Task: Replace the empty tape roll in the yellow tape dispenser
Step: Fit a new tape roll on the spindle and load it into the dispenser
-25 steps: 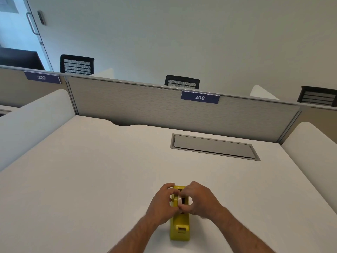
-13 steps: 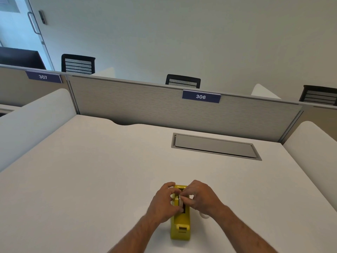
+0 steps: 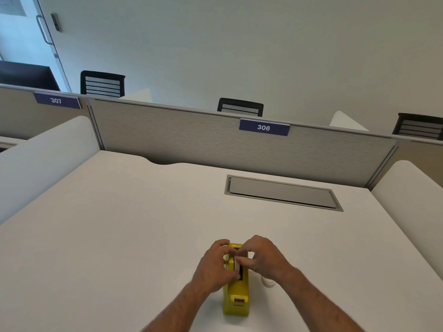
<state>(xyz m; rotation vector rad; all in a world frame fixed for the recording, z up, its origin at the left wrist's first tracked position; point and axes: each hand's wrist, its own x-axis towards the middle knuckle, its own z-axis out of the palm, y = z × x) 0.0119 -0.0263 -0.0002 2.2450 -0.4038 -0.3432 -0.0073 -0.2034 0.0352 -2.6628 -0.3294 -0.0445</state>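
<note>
Yellow tape dispenser (image 3: 236,297) stands on the white desk (image 3: 107,224). Both hands pinch a pale roll (image 3: 237,264) in its slot, left hand (image 3: 213,267) and right hand (image 3: 263,257) on either side.

Yellow tape dispenser (image 3: 236,299) sat on the white table (image 3: 119,224), near edge, cutter end toward the camera. Both hands were over its far half. Left hand (image 3: 214,267) wrapped the left side; right hand (image 3: 262,257) came in from the right, fingers pinched on a pale tape roll (image 3: 237,266) standing on edge in the slot. A second whitish roll (image 3: 268,282) lay on the table just right of the dispenser, mostly hidden under the right wrist. Grey hatch (image 3: 282,192) was set into the table further back, below the divider (image 3: 215,140) tagged 306.
</note>
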